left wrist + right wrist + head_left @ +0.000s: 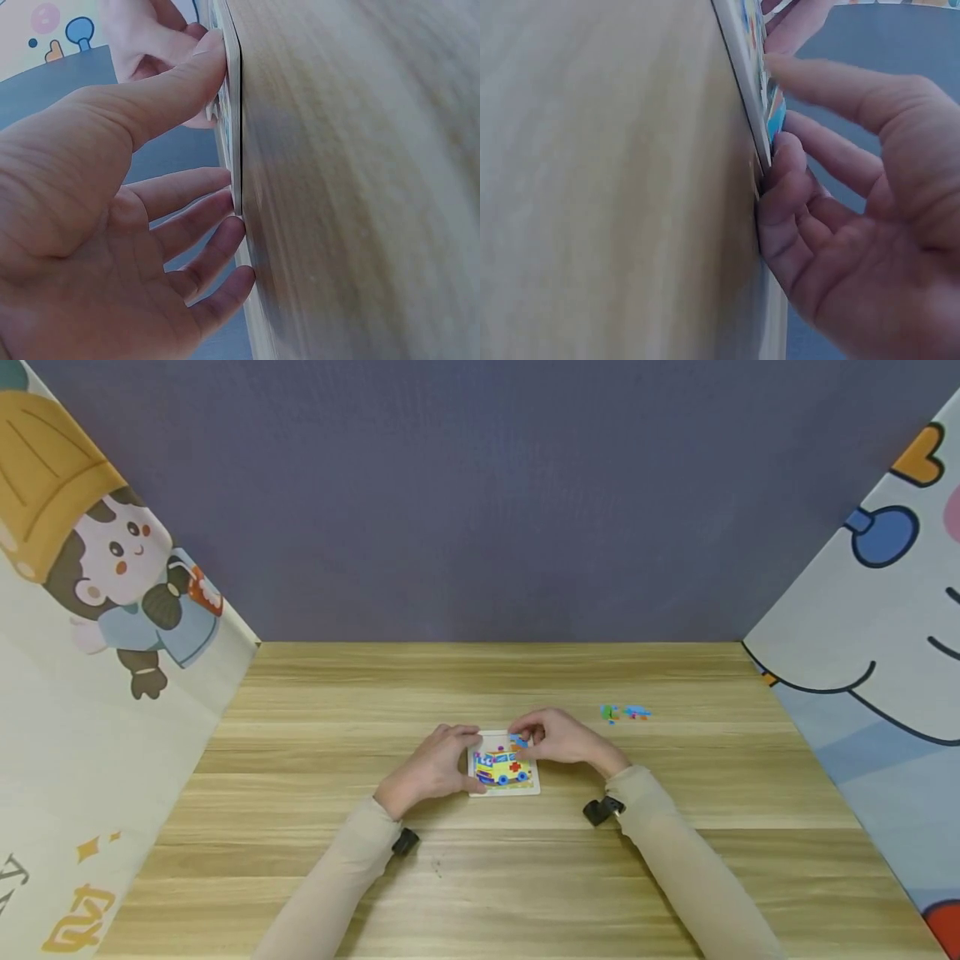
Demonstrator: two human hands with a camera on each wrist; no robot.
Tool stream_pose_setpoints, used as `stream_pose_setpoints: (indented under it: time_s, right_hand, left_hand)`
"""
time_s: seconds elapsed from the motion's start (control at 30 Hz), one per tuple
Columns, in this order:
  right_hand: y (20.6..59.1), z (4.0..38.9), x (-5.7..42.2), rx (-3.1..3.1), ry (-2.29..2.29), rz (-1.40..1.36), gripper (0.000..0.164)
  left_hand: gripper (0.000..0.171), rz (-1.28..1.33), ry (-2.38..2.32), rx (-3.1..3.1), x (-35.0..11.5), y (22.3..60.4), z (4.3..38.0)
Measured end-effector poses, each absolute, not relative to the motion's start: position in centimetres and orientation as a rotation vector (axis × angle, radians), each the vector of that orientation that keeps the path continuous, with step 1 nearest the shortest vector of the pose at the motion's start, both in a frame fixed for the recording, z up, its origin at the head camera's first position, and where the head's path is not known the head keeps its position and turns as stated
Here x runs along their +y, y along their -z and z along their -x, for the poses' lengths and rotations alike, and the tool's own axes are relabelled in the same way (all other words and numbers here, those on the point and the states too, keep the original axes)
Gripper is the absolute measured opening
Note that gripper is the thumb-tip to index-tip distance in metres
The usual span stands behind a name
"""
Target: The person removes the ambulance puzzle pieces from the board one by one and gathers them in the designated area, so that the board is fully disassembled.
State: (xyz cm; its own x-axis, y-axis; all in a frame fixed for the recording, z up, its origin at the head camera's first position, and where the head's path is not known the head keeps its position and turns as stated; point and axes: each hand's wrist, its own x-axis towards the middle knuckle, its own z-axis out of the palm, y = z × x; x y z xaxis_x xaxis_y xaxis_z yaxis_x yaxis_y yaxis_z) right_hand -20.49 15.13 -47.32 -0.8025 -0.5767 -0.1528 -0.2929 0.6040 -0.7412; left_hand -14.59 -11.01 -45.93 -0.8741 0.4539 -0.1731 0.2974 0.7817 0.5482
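A small puzzle board (517, 792) with a pale rim lies on the wooden table, showing a yellow ambulance picture. My left hand (438, 764) grips its left side, thumb at the near corner and fingertips along the far edge. Over the board's far right corner, my right hand (562, 739) pinches a blue and orange puzzle piece (777, 116). That piece stands tilted against the board's surface in the right wrist view, partly hidden by the fingers. The upper left of the board is bare and pale.
Several loose puzzle pieces (636, 712), mostly blue with some green, lie on the table (510, 885) beyond my right hand. A dark wall (495, 510) rises behind the table, with cartoon-printed panels on both sides.
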Motion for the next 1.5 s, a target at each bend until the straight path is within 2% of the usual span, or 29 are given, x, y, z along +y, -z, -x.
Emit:
stream_pose_setpoints:
  time_s: [0.5,0.8,1.3,1.5]
  right_hand:
    - [47.4,20.2,15.6,2.469,1.07,0.777,0.045]
    - [47.1,20.3,16.3,2.505,1.056,0.7,0.051]
    - [47.2,20.3,18.8,2.576,1.068,0.642,0.049]
    - [47.2,20.3,20.1,2.542,1.127,0.598,0.055]
  left_hand:
    - [0.086,-0.571,-0.751,2.685,-11.0,46.0,14.6]
    - [0.086,-0.573,-0.759,2.681,-11.0,46.0,14.6]
    - [0.086,-0.582,-0.761,2.681,-11.1,46.0,14.5]
    - [0.087,-0.583,-0.764,2.681,-11.1,46.0,14.5]
